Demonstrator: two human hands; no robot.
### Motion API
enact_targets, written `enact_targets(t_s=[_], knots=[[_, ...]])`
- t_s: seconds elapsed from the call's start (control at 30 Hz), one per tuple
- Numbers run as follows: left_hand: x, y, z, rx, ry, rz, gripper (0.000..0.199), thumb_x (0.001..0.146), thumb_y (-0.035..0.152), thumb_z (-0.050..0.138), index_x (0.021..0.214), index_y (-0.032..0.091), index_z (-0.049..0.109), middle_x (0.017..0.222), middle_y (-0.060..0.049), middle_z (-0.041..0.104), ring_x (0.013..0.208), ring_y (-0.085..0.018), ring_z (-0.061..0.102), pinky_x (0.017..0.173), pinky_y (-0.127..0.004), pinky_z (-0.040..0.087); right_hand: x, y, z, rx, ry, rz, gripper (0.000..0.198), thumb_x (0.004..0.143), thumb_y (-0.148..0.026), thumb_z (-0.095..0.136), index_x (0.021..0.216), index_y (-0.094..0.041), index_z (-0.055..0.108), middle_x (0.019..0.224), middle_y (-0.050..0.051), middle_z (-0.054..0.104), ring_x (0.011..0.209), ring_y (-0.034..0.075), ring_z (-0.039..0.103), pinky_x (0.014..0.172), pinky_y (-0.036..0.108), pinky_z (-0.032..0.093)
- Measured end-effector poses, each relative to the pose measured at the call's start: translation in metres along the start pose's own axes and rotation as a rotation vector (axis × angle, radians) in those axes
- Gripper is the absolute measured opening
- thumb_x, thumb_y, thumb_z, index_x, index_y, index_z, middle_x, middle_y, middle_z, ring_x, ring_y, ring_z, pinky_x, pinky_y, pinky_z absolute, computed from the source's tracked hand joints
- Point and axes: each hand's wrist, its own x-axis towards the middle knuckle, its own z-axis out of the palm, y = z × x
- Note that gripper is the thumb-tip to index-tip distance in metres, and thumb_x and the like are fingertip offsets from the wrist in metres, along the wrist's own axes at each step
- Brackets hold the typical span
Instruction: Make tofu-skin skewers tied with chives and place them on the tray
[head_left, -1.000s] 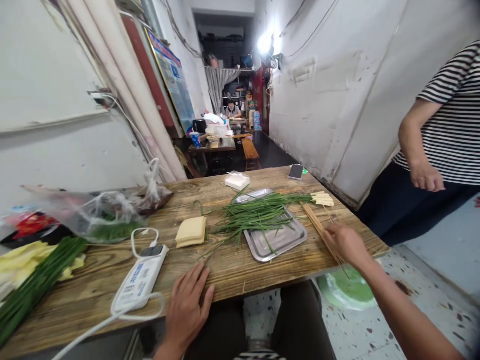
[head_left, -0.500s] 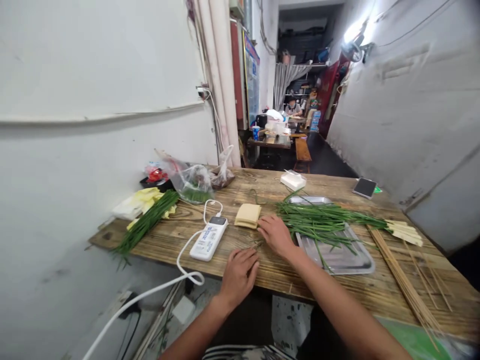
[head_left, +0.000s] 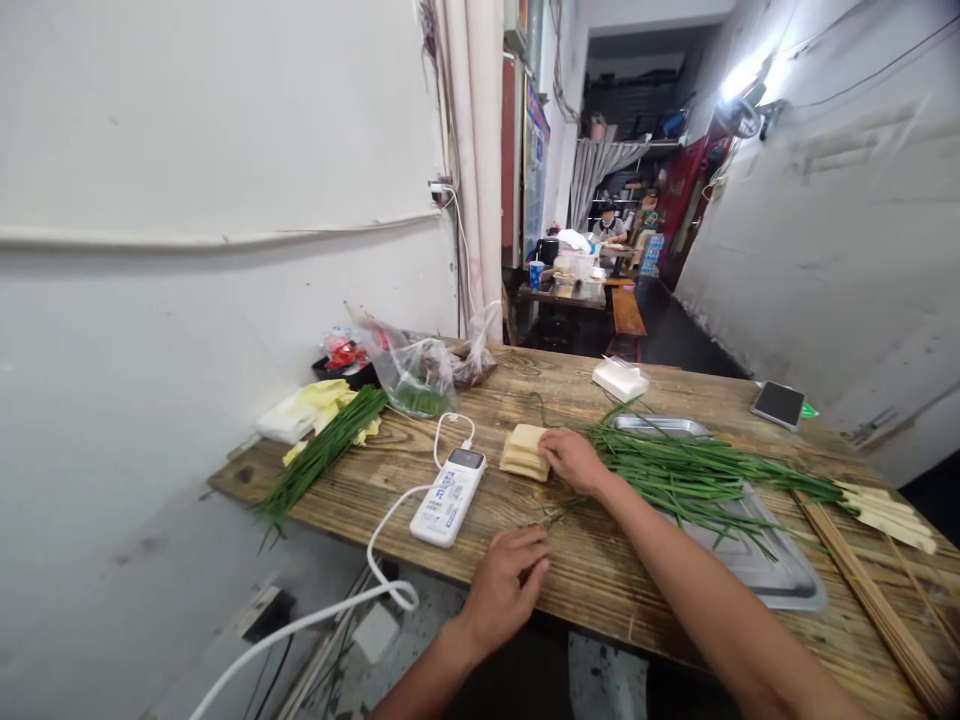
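Note:
A small stack of square, pale yellow tofu skin sheets (head_left: 523, 455) lies on the wooden table, its upper layers slightly lifted and shifted. My right hand (head_left: 576, 460) pinches the right edge of the upper sheets. At the table's front edge rests my left hand (head_left: 507, 578), fingers loosely curled and thumb apart, with nothing visible in it. Thin green scraps (head_left: 556, 514) lie just beyond its fingertips. Right of my right hand, long green chives (head_left: 675, 470) lie across a metal tray (head_left: 787, 575).
A white power bank (head_left: 448, 497) with a cable is left of the stack. Further left are more chives (head_left: 330, 450) and plastic bags (head_left: 416, 375). Bamboo skewers (head_left: 862, 580), folded sheets (head_left: 889, 512), a phone (head_left: 780, 404) and a white box (head_left: 620, 378) are also there. A person (head_left: 609, 225) sits far back.
My right hand has moved onto the stack's edge and now grips the upper sheets, which have shifted. The left hand stays by the table edge. The whole view has swung slightly left.

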Motion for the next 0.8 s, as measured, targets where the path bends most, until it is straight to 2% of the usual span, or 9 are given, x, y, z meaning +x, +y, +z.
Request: enact_targets(t_s=[0.27, 0.33, 0.4, 0.47, 0.53, 0.57, 0.63, 0.7, 0.8], knots=[[0.016, -0.014, -0.010, 0.045, 0.254, -0.097, 0.031, 0.092, 0.024, 0.048, 0.118, 0.020, 0.063, 0.117, -0.008, 0.067, 0.111, -0.020, 0.061, 0.096, -0.038, 0.053, 0.008, 0.001, -0.042, 0.029, 0.310, 0.275, 0.041, 0.092, -0.027, 0.032, 0.086, -0.011, 0.070, 0.085, 0.008, 0.071, 0.079, 0.021, 0.064, 0.070, 0.030, 0.049], [0.011, -0.011, -0.011, 0.100, 0.320, -0.096, 0.037, 0.093, 0.024, 0.045, 0.129, 0.020, 0.054, 0.126, -0.009, 0.061, 0.119, -0.021, 0.056, 0.100, -0.039, 0.050, -0.016, -0.005, -0.052, 0.043, 0.343, 0.201, 0.037, 0.092, -0.030, 0.037, 0.094, -0.014, 0.070, 0.100, 0.009, 0.070, 0.094, 0.022, 0.063, 0.082, 0.033, 0.048], [0.004, -0.007, -0.011, 0.188, 0.358, -0.070, 0.045, 0.093, 0.024, 0.045, 0.138, 0.020, 0.043, 0.137, -0.011, 0.052, 0.128, -0.023, 0.047, 0.105, -0.042, 0.045, -0.054, -0.015, -0.052, 0.057, 0.268, -0.014, 0.030, 0.091, -0.029, 0.043, 0.097, -0.018, 0.070, 0.111, 0.009, 0.068, 0.105, 0.022, 0.060, 0.093, 0.036, 0.045], [-0.005, -0.005, -0.010, 0.283, 0.303, 0.001, 0.050, 0.093, 0.026, 0.046, 0.141, 0.019, 0.037, 0.143, -0.013, 0.044, 0.133, -0.025, 0.040, 0.108, -0.045, 0.039, -0.099, -0.027, -0.042, 0.072, 0.066, -0.200, 0.026, 0.091, -0.024, 0.046, 0.100, -0.021, 0.070, 0.112, 0.008, 0.068, 0.107, 0.021, 0.059, 0.094, 0.036, 0.044], [-0.012, -0.005, -0.008, 0.341, 0.127, 0.130, 0.047, 0.092, 0.027, 0.048, 0.138, 0.020, 0.042, 0.142, -0.013, 0.046, 0.134, -0.026, 0.039, 0.110, -0.048, 0.036, -0.139, -0.036, -0.024, 0.030, -0.165, -0.308, 0.027, 0.091, -0.019, 0.046, 0.107, -0.023, 0.068, 0.117, 0.007, 0.066, 0.114, 0.021, 0.056, 0.098, 0.038, 0.042], [-0.016, -0.005, -0.006, 0.347, 0.025, 0.205, 0.042, 0.093, 0.027, 0.048, 0.134, 0.020, 0.047, 0.138, -0.012, 0.051, 0.132, -0.026, 0.042, 0.110, -0.048, 0.035, -0.156, -0.039, -0.015, -0.018, -0.192, -0.323, 0.030, 0.092, -0.016, 0.044, 0.110, -0.023, 0.066, 0.120, 0.008, 0.065, 0.115, 0.022, 0.055, 0.099, 0.040, 0.042], [-0.020, -0.006, -0.003, 0.339, -0.123, 0.302, 0.033, 0.094, 0.027, 0.047, 0.125, 0.020, 0.056, 0.127, -0.010, 0.060, 0.126, -0.024, 0.049, 0.109, -0.047, 0.035, -0.180, -0.042, 0.001, -0.136, -0.147, -0.349, 0.032, 0.091, -0.014, 0.044, 0.115, -0.020, 0.064, 0.123, 0.011, 0.063, 0.117, 0.025, 0.054, 0.096, 0.043, 0.044], [-0.021, -0.005, -0.001, 0.351, -0.169, 0.308, 0.031, 0.095, 0.028, 0.045, 0.121, 0.018, 0.058, 0.123, -0.010, 0.063, 0.123, -0.022, 0.051, 0.109, -0.046, 0.035, -0.190, -0.042, 0.013, -0.242, -0.024, -0.360, 0.031, 0.091, -0.015, 0.045, 0.116, -0.018, 0.063, 0.121, 0.012, 0.063, 0.114, 0.026, 0.057, 0.091, 0.043, 0.048], [-0.015, -0.001, -0.002, 0.428, -0.283, 0.307, 0.045, 0.094, 0.038, 0.046, 0.135, 0.019, 0.047, 0.138, -0.011, 0.051, 0.133, -0.024, 0.041, 0.112, -0.047, 0.027, -0.189, -0.045, 0.016, -0.283, 0.087, -0.313, 0.028, 0.093, -0.017, 0.044, 0.113, -0.019, 0.064, 0.118, 0.009, 0.065, 0.111, 0.024, 0.059, 0.091, 0.036, 0.050]])
